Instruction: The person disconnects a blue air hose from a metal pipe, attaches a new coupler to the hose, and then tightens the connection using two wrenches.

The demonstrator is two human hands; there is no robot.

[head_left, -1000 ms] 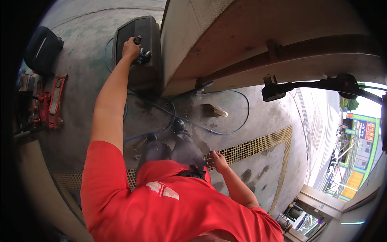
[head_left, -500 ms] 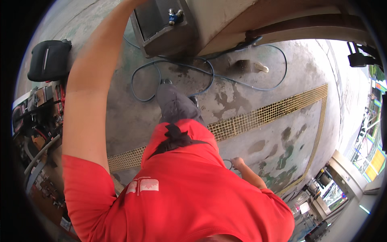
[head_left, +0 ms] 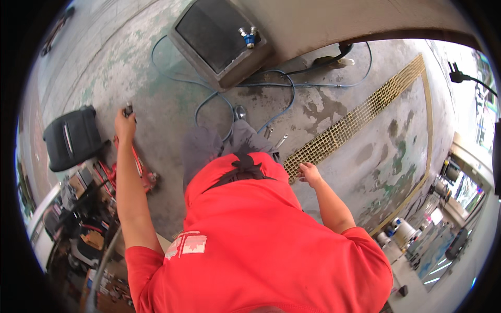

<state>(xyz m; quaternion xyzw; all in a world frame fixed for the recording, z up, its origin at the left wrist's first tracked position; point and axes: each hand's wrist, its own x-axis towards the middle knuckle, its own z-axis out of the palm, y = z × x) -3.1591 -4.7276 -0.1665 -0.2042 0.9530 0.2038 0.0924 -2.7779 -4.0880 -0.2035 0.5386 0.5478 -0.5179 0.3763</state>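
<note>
My left hand [head_left: 124,127] is stretched out at the left, closed around a small dark object with a metal end [head_left: 129,108]; its exact kind is unclear. At the right, above the yellow grating, my right hand [head_left: 310,174] shows loosely bent, slightly parted fingers and nothing visible in them. Ahead of me stands a dark grey box-shaped part [head_left: 216,39]. On its edge rests a blue fitting with metal couplings [head_left: 249,38]. A thin blue hose [head_left: 201,112] loops over the floor. Two short metal pieces [head_left: 282,140] lie near my feet.
Yellow floor grating [head_left: 360,116] runs diagonally at the right. A black padded seat [head_left: 73,138] and a red metal stand [head_left: 143,175] are at the left, by cluttered parts. A large beige panel [head_left: 334,23] overhangs the front. A black plug [head_left: 457,74] hangs at the right.
My left hand has come back and down from beyond the grey box and now shows the small dark object. My right hand has moved forward; the dark loop beside it is no longer visible.
</note>
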